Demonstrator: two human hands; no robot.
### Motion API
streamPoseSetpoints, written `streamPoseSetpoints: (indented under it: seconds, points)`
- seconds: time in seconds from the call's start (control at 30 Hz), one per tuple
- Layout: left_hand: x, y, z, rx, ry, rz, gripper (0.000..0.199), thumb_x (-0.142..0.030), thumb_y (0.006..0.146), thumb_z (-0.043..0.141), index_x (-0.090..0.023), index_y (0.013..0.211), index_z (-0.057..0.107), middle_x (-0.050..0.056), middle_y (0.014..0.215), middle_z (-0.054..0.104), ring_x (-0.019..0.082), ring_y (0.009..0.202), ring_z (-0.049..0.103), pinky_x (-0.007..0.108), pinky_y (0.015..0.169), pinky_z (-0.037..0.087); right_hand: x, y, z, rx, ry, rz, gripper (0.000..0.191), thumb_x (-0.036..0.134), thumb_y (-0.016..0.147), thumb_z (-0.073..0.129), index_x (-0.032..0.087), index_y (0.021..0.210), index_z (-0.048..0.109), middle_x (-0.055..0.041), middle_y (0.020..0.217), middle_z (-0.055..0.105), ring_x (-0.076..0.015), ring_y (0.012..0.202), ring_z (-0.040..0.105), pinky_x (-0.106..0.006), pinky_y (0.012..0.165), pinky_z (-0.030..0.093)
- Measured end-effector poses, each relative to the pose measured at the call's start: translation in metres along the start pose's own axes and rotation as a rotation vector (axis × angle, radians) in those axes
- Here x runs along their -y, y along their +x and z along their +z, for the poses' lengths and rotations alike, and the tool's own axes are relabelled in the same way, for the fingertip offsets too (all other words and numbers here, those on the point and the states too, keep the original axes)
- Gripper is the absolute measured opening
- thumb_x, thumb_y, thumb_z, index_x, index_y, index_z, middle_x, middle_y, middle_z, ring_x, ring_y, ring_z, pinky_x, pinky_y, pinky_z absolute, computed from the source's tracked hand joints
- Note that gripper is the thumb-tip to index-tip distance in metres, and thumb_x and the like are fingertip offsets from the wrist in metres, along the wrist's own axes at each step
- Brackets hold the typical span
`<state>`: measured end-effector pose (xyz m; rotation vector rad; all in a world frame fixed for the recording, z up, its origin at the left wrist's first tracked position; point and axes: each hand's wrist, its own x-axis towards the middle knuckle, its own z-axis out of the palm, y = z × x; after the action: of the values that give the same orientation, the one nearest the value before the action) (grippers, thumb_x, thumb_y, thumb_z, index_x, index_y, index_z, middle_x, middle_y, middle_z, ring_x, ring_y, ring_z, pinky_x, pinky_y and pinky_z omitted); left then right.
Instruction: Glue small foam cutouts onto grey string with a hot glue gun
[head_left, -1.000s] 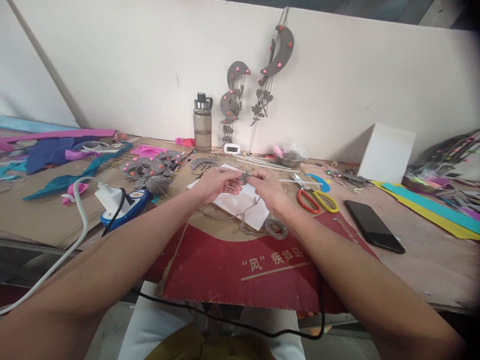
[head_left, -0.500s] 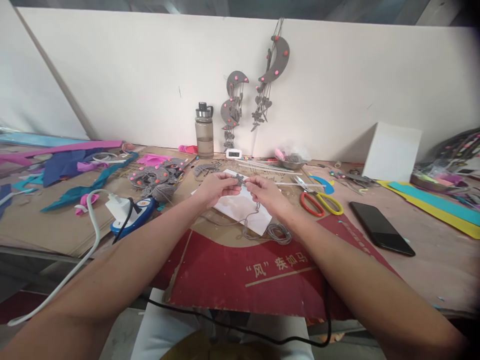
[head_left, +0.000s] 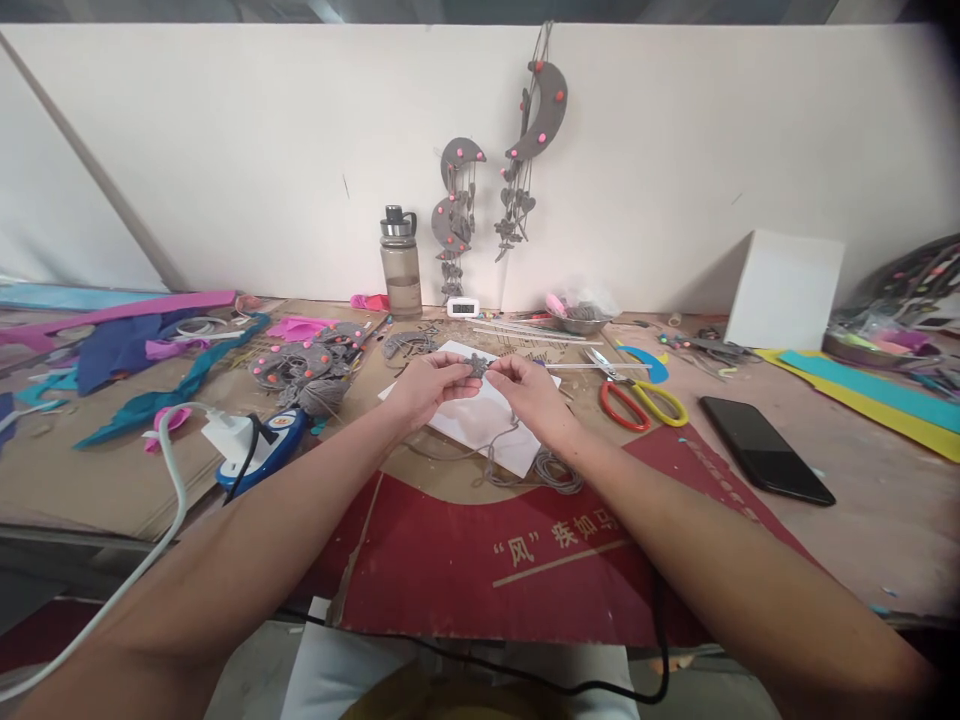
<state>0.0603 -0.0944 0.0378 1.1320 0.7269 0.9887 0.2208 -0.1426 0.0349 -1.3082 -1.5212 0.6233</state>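
Over the white sheet (head_left: pixel 465 425), my left hand (head_left: pixel 429 388) is closed on a small grey cut-out piece (head_left: pixel 478 365), perhaps star-shaped. My right hand (head_left: pixel 531 398) pinches at the piece's right edge, with grey cord (head_left: pixel 504 432) trailing from beneath its fingers. The cord runs down across the sheet to a loose coil (head_left: pixel 559 470) beside my right wrist. What exactly lies between the right fingertips is too small to make out, but it appears to be the cord. Scissors (head_left: pixel 637 395) with red and yellow handles lie right of that hand.
A black phone (head_left: pixel 765 450) rests at the right. On the left are a power strip (head_left: pixel 274 445) with a white plug and grey crescents with yarn (head_left: pixel 304 375). A water bottle (head_left: pixel 402 265) stands behind, near hanging moon ornaments (head_left: pixel 544 110). Red cardboard (head_left: pixel 450 560) covers the front edge.
The view has shifted slightly. Both hands stay together at the grey piece, the right fingers having moved a little around its edge.
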Motion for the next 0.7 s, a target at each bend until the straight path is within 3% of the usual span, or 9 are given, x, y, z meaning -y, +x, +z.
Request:
streamPoseSetpoints:
  seconds: [0.17,0.47,0.7]
  points:
    - [0.005,0.0,0.003,-0.018,0.007,0.07,0.021,-0.018,0.062,0.077,-0.011,0.072,0.06,-0.001,0.064,0.059,0.007,0.058,0.058,0.017,0.051,0.045,0.002,-0.002,0.0,-0.023,0.041,0.02,0.023,0.04,0.074,0.059,0.017,0.076,0.06,0.0025,0.065,0.052,-0.011,0.062,0.044,-0.025,0.06,0.036]
    - [0.006,-0.006,0.007,0.034,0.026,0.002,0.022,-0.019,0.064,0.076,-0.011,0.078,0.061,0.004,0.07,0.065,0.014,0.065,0.066,0.028,0.067,0.055,0.004,-0.001,-0.006,-0.046,-0.018,0.047,0.016,0.033,0.076,0.057,0.018,0.075,0.059,0.0042,0.06,0.046,-0.0099,0.058,0.039,-0.025,0.056,0.033]
    - [0.003,-0.01,0.011,-0.101,0.181,-0.006,0.017,-0.022,0.066,0.073,-0.01,0.073,0.062,0.002,0.066,0.061,0.011,0.057,0.06,0.024,0.054,0.051,0.002,-0.005,-0.005,-0.09,-0.105,-0.015,0.015,0.029,0.079,0.056,0.019,0.09,0.057,0.0047,0.065,0.047,-0.0101,0.06,0.043,-0.025,0.058,0.035]
